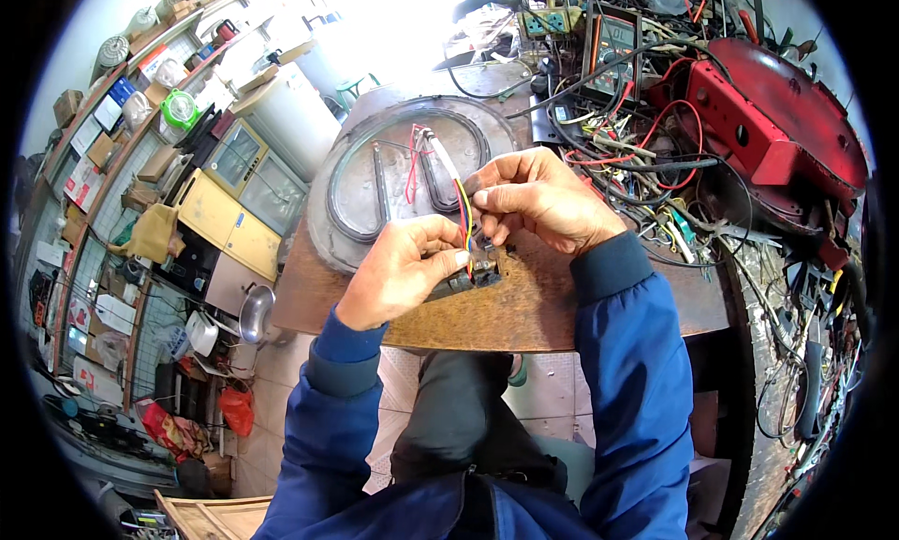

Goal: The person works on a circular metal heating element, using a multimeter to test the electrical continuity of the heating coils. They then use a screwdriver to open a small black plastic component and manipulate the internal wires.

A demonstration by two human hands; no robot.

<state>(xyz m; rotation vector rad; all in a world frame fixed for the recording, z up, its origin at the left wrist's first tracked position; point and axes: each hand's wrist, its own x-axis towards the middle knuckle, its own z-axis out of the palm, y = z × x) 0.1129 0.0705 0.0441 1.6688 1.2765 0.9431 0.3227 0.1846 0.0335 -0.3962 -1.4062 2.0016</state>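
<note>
The left hand [403, 266] pinches the wires [465, 212] near their lower end, thumb and finger together on them; the right hand [545, 203] has its fingertips bunched just beside them, and I cannot tell whether these clamp anything. The wires' long axis runs from the grip away from the person and slightly left, into a white sleeve [444, 158] above the plate [399, 184]; the lower end points toward the person, by a dark block [485, 270]. Beyond the right hand, a meter [613, 45] shows characters on its screen

Yellow and dark wires [464, 206], slightly bowed, running from white sleeve [442, 156]
</note>
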